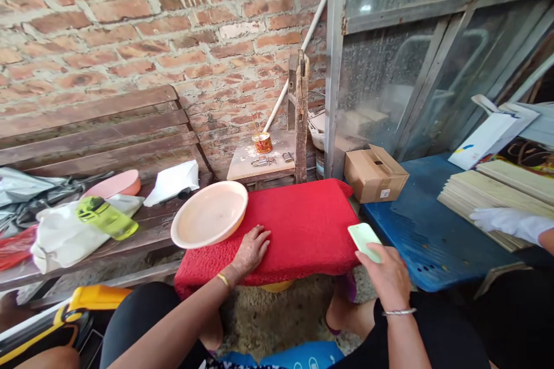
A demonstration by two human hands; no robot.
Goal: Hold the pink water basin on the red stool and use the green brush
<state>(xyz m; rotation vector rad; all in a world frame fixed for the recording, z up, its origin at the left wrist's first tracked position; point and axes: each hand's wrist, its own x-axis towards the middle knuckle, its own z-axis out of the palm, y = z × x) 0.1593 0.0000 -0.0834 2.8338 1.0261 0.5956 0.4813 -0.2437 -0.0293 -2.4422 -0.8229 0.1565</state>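
Observation:
My left hand (252, 251) lies palm down with its fingers stretched out on a red cloth (298, 213) that covers a small table. A gold bracelet circles that wrist. In my right hand (387, 277) is a pale green flat rectangular thing (364, 238) with rounded corners, pinched at its lower end above the cloth's right edge; I cannot make out its exact kind. A wide pale pink basin (210, 214) rests on the left part of the cloth, a little beyond my left hand.
Left, a wooden bench (160, 207) bears bags, a pink bowl (116, 183) and a yellow-green bottle (108, 219). Right, a blue table (402, 230) carries a cardboard box (375, 173) and stacked boards (489, 196), touched by another person's white-gloved hand (508, 223). A tin (262, 143) stands on a stool behind.

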